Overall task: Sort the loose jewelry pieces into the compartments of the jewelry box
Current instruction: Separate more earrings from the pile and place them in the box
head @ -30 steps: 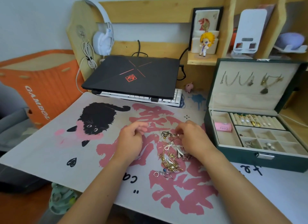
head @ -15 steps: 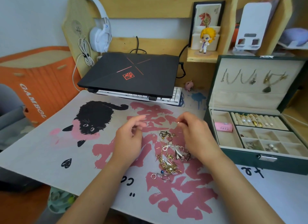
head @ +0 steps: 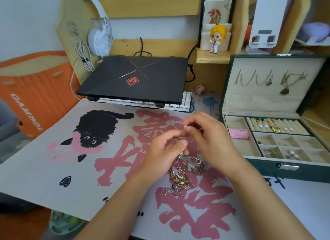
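Raised off the pile since a moment ago, both hands now meeting above the mat: right hand (head: 212,143) pinching a small pearl-tipped piece (head: 185,126) at its fingertips, left hand (head: 166,154) curled beside it, grip touching the same piece from below. Loose jewelry pile (head: 185,173) lying on the printed mat (head: 53,168) under the wrists, near the worktop's front edge. Open jewelry box (head: 292,172) just right of the right hand, compartments partly filled. Bare mat to the left, over the black cat print (head: 96,129); closed laptop (head: 135,79) behind.
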`<state>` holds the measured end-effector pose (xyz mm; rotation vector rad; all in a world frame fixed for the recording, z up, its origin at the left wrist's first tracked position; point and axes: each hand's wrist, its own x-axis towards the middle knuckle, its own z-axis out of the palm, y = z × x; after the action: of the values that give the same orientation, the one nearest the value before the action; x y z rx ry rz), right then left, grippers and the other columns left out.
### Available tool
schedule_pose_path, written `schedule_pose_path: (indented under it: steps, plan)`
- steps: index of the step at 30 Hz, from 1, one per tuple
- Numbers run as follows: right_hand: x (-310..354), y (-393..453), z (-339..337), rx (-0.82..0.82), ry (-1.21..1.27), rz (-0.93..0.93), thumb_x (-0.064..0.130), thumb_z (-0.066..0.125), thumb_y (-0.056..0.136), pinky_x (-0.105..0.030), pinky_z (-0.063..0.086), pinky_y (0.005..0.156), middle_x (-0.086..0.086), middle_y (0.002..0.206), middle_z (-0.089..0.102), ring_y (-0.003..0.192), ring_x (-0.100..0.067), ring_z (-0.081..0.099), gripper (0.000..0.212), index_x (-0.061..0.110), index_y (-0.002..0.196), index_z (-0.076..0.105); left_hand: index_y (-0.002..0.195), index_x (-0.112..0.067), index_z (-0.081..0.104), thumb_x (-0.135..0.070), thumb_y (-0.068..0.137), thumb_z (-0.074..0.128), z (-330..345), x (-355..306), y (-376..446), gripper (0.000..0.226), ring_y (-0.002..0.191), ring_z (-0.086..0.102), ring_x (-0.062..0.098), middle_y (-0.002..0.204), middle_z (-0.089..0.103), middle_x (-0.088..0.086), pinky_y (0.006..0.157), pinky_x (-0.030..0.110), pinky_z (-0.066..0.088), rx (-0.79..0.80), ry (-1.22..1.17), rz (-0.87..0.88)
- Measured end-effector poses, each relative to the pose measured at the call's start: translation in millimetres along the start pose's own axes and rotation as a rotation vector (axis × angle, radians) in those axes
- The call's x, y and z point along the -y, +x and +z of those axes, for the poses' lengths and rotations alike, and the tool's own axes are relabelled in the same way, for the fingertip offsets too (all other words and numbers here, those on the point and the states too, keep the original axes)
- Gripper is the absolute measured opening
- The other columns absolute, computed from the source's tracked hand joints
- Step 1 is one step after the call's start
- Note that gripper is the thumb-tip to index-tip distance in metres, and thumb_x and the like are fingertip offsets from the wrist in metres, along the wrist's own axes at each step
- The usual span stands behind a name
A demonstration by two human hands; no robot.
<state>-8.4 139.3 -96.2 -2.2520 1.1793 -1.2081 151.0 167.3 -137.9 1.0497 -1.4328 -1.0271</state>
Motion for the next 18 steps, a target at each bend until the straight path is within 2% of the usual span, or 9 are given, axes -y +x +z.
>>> schedule_pose_path:
  steps: [2, 6, 12, 16, 18]
  plan:
    - [-0.2, 0.1, 1.0, -0.003, 0.011, 0.014, 0.01, 0.062, 0.096, -0.01, 0.041, 0.074, 0.015, 0.092, 0.06, 0.087, -0.003, 0.059, 0.011, 0.019, 0.099, 0.067, 0.112, -0.028, 0.07, -0.007, 0.1, 0.062, -0.2, 1.2, -0.2, 0.026, 0.073, 0.066, 0.008, 0.07, 0.07, -0.003, 0.081, 0.028, 0.056, -0.019, 0.038, 0.007]
    - [-0.6, 0.0, 0.3, -0.028, 0.053, 0.059, 0.012, 0.061, 0.097, -0.012, 0.044, 0.072, 0.014, 0.091, 0.061, 0.086, -0.005, 0.058, 0.012, 0.024, 0.097, 0.064, 0.107, -0.018, 0.074, -0.011, 0.103, 0.059, -4.4, 3.0, -1.2, 0.018, 0.072, 0.065, 0.015, 0.069, 0.069, -0.001, 0.082, 0.04, 0.055, -0.053, 0.067, 0.014]
    - [1.2, -0.6, -2.1, -0.076, 0.073, 0.066, 0.011, 0.06, 0.097, -0.01, 0.042, 0.071, 0.013, 0.089, 0.06, 0.085, -0.006, 0.057, 0.011, 0.021, 0.097, 0.065, 0.104, -0.017, 0.077, -0.011, 0.104, 0.057, -6.0, 2.2, -2.6, 0.021, 0.075, 0.069, 0.012, 0.071, 0.073, 0.001, 0.085, 0.023, 0.052, -0.102, 0.096, 0.025]
    - [-0.3, -0.4, -2.2, -0.126, 0.055, 0.082, 0.013, 0.06, 0.098, -0.013, 0.044, 0.073, 0.012, 0.092, 0.06, 0.086, -0.005, 0.057, 0.009, 0.021, 0.1, 0.065, 0.099, -0.027, 0.076, -0.013, 0.102, 0.059, -6.6, 1.6, -3.3, 0.023, 0.077, 0.07, 0.027, 0.074, 0.076, -0.001, 0.086, 0.028, 0.055, -0.145, 0.103, 0.034]
    - [-1.3, 0.0, -2.5, -0.145, 0.047, 0.1, 0.015, 0.06, 0.099, -0.018, 0.047, 0.074, 0.011, 0.093, 0.06, 0.087, -0.005, 0.057, 0.008, 0.022, 0.1, 0.064, 0.097, -0.029, 0.076, -0.013, 0.101, 0.06, -6.8, 1.2, -4.4, 0.023, 0.079, 0.071, 0.027, 0.076, 0.077, -0.002, 0.086, 0.03, 0.057, -0.159, 0.096, 0.031]
